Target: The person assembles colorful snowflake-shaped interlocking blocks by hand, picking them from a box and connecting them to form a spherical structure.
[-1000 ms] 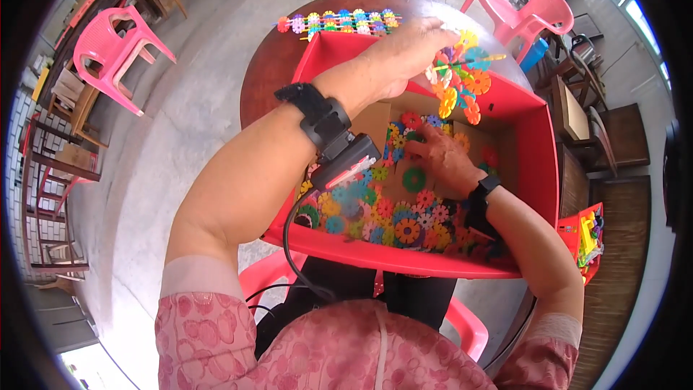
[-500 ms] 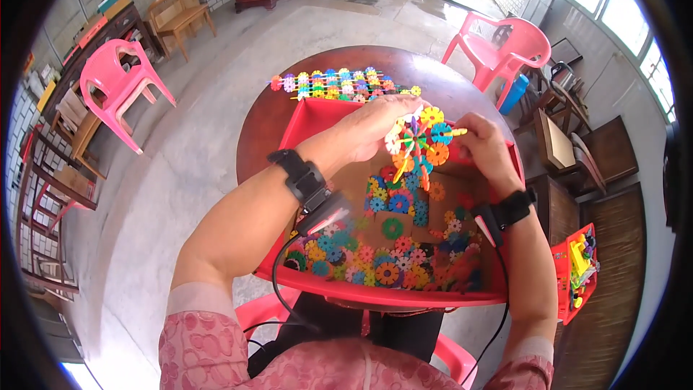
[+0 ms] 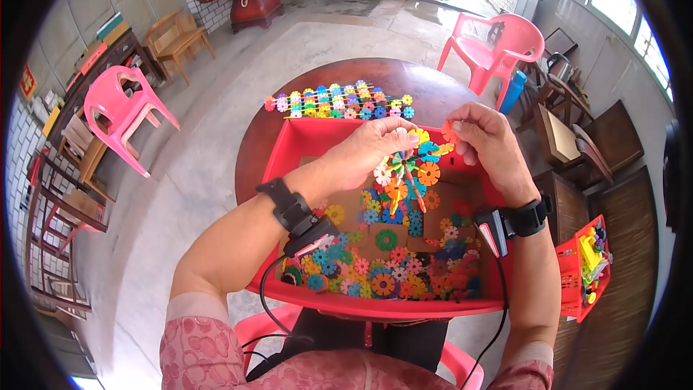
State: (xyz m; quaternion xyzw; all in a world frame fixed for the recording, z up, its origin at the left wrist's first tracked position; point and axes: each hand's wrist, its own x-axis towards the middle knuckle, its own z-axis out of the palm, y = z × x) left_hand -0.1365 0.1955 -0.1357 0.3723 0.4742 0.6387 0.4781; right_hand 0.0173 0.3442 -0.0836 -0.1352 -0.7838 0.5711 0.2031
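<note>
Red box (image 3: 390, 308): near rim foremost, open room above the loose discs (image 3: 382, 285)
Left grip (image 3: 370, 146): thumb and fingers closed on the upper left of the disc cluster (image 3: 404, 162)
Right grip (image 3: 492, 143): fingertips pinching an orange disc (image 3: 448, 132)
Disc cluster: between the grips, over the box
Counter (image 3: 455, 94): rounded edge beyond, bearing a disc lattice (image 3: 336, 101)

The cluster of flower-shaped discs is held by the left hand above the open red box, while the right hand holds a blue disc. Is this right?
The colour is wrong: the head view shows the right hand holding an orange-red disc. The left hand does hold the cluster above the open red box.
</note>
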